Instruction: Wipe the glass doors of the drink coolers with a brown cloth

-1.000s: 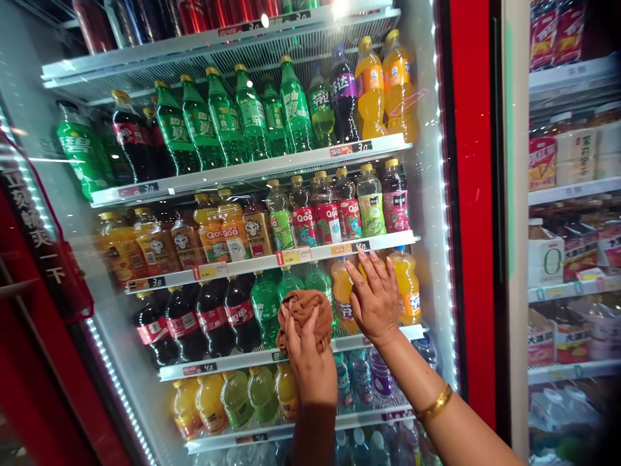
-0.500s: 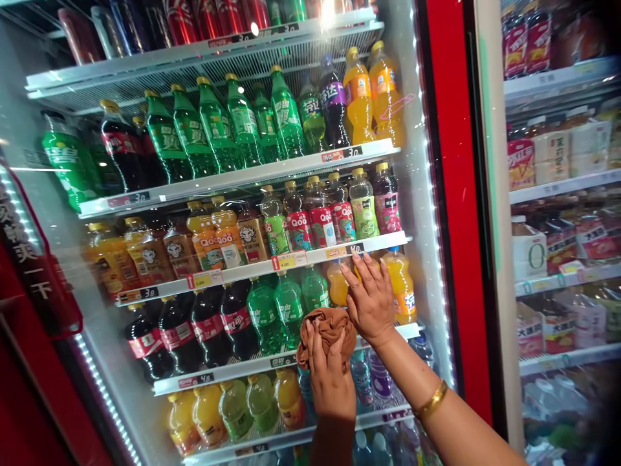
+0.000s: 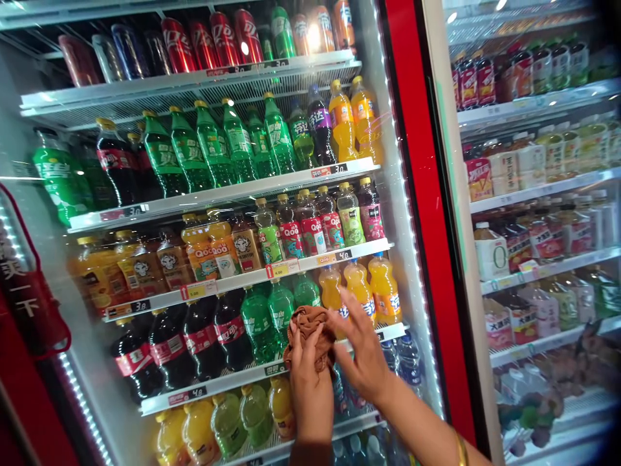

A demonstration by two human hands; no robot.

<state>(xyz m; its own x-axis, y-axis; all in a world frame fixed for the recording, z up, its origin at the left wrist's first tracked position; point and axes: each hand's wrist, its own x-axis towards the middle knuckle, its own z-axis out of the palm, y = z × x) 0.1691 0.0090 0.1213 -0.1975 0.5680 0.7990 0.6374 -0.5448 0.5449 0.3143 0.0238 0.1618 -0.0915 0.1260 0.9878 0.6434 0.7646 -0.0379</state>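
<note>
A crumpled brown cloth (image 3: pixel 311 333) is against the glass door of the drinks fridge, level with the shelf of cola and green soda bottles. My left hand (image 3: pixel 310 382) grips it from below, fingers over its folds. Just to the right of the cloth is my right hand (image 3: pixel 361 349), its fingers spread and holding nothing. Whether it touches the glass I cannot tell. Behind it, through the glass, stand orange soda bottles (image 3: pixel 358 288). A gold bangle (image 3: pixel 462 450) circles my right wrist.
Rows of bottles and cans fill the shelves behind the glass. A red door frame (image 3: pixel 423 194) runs down the right side. Beyond it stands another fridge with cartons and bottles (image 3: pixel 526 320). At left is a red handle (image 3: pixel 36 291) with white lettering.
My right hand has shifted down and left toward the cloth, its fingers now lifted and spread. The left hand stays on the cloth. The view has tilted up and turned slightly right.
</note>
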